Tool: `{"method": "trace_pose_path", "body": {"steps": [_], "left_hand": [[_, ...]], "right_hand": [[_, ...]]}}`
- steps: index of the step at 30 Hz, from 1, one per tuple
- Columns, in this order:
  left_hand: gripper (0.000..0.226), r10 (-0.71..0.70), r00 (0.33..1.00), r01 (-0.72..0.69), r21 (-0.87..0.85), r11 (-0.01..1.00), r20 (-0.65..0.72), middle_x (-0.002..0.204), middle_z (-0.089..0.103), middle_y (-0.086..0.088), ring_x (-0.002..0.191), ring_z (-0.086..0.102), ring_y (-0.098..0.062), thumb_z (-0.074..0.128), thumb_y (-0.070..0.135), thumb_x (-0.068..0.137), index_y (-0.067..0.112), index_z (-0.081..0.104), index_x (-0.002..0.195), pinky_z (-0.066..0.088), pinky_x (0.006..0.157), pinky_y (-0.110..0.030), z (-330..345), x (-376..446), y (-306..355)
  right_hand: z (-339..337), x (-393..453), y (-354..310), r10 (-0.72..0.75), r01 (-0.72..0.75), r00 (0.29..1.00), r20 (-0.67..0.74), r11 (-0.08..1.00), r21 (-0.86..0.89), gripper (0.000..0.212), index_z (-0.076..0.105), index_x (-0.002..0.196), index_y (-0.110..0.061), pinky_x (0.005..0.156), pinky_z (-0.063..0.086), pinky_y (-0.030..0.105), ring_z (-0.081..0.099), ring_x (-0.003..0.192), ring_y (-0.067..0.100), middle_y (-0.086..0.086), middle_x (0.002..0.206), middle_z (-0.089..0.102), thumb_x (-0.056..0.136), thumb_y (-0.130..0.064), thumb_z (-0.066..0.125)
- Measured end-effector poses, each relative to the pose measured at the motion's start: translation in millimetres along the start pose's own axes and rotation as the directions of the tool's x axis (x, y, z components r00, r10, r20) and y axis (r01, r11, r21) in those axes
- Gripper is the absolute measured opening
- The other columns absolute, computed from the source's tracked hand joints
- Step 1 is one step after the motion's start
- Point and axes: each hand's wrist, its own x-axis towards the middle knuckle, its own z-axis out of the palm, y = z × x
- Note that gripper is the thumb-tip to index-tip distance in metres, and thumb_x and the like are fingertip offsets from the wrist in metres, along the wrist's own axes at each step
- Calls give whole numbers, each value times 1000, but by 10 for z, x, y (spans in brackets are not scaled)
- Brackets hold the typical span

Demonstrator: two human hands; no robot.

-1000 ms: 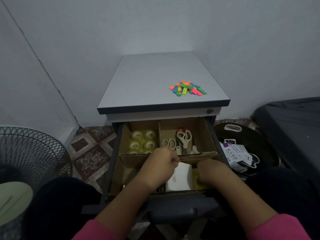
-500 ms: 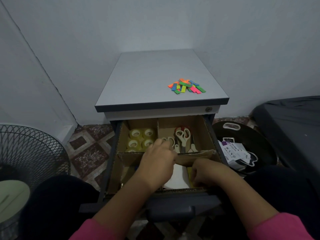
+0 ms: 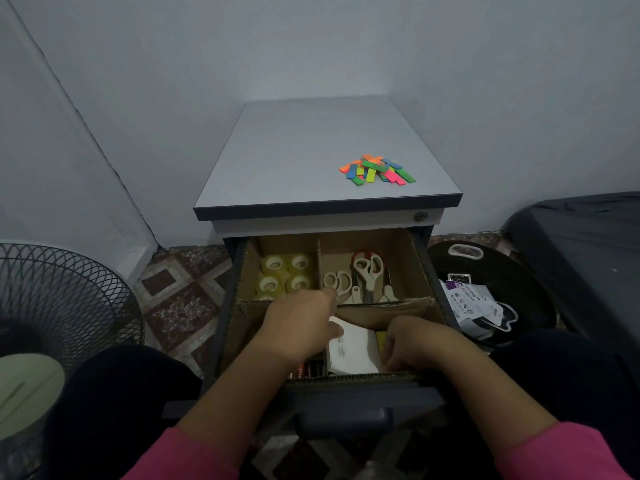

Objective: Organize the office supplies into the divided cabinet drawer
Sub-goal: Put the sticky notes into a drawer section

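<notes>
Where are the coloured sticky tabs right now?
In the head view, the coloured sticky tabs lie in a loose pile on the cabinet top, near its front right corner, above the open drawer and not in it.

Pale grey walls (image 3: 311, 46) meeting in a corner, patterned tile floor (image 3: 180, 299), wire-mesh fan guard (image 3: 59, 299) at left, dim light

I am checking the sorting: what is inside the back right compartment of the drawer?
Several scissors with pale handles lie in the back right compartment, one with red handles behind them. Their blades point forward, hidden behind the cardboard divider, so I cannot count them exactly.
</notes>
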Motion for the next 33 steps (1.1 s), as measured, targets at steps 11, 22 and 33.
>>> {"method": "trace_pose_path", "body": {"steps": [11, 22, 33], "left_hand": [[25, -19, 999, 19, -9, 1000, 31, 110, 65, -3, 99, 61, -23, 61, 26, 90, 19, 66, 113, 52, 83, -35, 48, 9, 15], [21, -21, 994, 19, 25, 999, 107, 100, 61, -2, 91, 58, -20, 60, 22, 90, 17, 60, 111, 48, 74, -32, 8, 7, 36], [17, -92, 996, 92, 20, 996, 11, 97, 60, -1, 81, 53, -19, 53, 10, 90, 17, 53, 106, 41, 65, -30, -24, -41, 124]], "right_hand": [[10, -75, -44, -54, 53, 998, -24, 998, -18, 21, 68, 102, -10, 82, 48, 29, 61, 97, 21, 7, 107, 67, 82, -17, 64], [-36, -100, -53, -113, 111, 994, 8, 984, 138, 34, 66, 113, -16, 69, 50, 27, 63, 84, 19, 5, 100, 67, 80, -10, 69], [-96, -143, 2, -92, 86, 996, -3, 917, 388, 15, 67, 102, -12, 68, 51, 25, 61, 85, 14, 5, 99, 67, 91, -20, 60]]}}
